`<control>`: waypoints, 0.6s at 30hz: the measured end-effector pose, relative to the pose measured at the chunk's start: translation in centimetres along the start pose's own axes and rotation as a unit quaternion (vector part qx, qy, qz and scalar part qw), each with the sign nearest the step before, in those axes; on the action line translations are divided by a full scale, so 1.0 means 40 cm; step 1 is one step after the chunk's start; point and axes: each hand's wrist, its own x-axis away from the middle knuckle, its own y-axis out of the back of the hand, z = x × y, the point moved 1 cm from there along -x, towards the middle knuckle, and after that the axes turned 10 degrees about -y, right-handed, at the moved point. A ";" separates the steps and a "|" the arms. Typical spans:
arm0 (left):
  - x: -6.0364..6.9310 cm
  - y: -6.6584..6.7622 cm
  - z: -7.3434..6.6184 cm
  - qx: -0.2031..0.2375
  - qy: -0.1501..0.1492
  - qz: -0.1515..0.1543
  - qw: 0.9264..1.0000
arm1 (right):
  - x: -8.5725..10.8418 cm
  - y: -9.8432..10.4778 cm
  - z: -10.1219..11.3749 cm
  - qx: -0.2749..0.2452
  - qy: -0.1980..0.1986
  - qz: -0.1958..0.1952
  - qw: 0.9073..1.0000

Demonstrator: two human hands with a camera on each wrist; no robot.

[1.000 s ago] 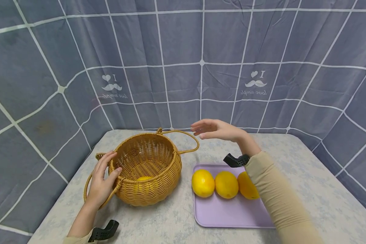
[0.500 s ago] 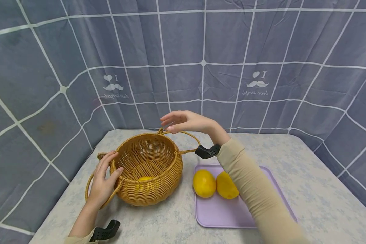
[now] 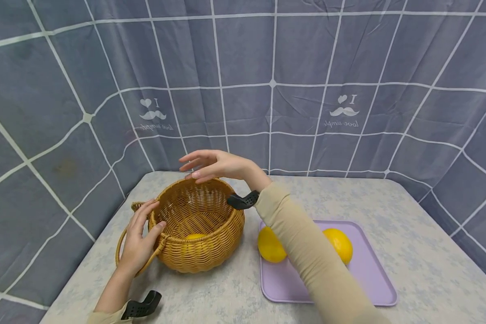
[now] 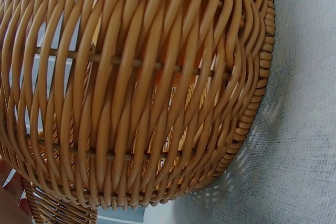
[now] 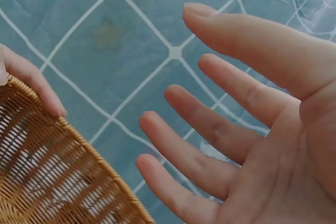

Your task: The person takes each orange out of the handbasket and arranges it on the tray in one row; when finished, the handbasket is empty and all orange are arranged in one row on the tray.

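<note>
A woven wicker basket (image 3: 214, 252) stands upright on the table. My left hand (image 3: 135, 247) holds its left rim, thumb over the edge and fingers along the outside. In the right wrist view, a left finger (image 5: 39, 85) lies against that rim. My right hand (image 3: 222, 164) hovers over the back of the basket, palm down and holding nothing; its fingers (image 5: 194, 124) are spread and relaxed. Inside the basket, part of a yellow citrus-like fruit (image 3: 195, 236) shows. The far right handle is mostly hidden behind the right hand and wrist.
A lilac tray (image 3: 372, 279) sits to the right, under my right forearm. Two yellow fruits (image 3: 340, 245) show on it; the sleeve (image 3: 303, 256) covers the middle. Grey checked cloth (image 3: 299, 54) hangs around the table's back and sides.
My right hand has moved left, from beyond the basket's right handle to above its back rim, its forearm crossing the tray. My left hand stays on the rim.
</note>
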 end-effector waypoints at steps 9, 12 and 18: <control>0.000 0.002 -0.007 0.001 0.004 0.003 1.000 | -0.074 -0.033 -0.045 -0.078 -0.036 0.053 0.995; 0.000 0.003 -0.009 0.002 0.004 0.004 1.000 | -0.094 -0.047 -0.056 -0.100 -0.054 0.066 0.991; 0.000 0.003 -0.011 0.003 0.004 0.005 1.000 | -0.117 -0.065 -0.081 -0.119 -0.088 0.097 0.984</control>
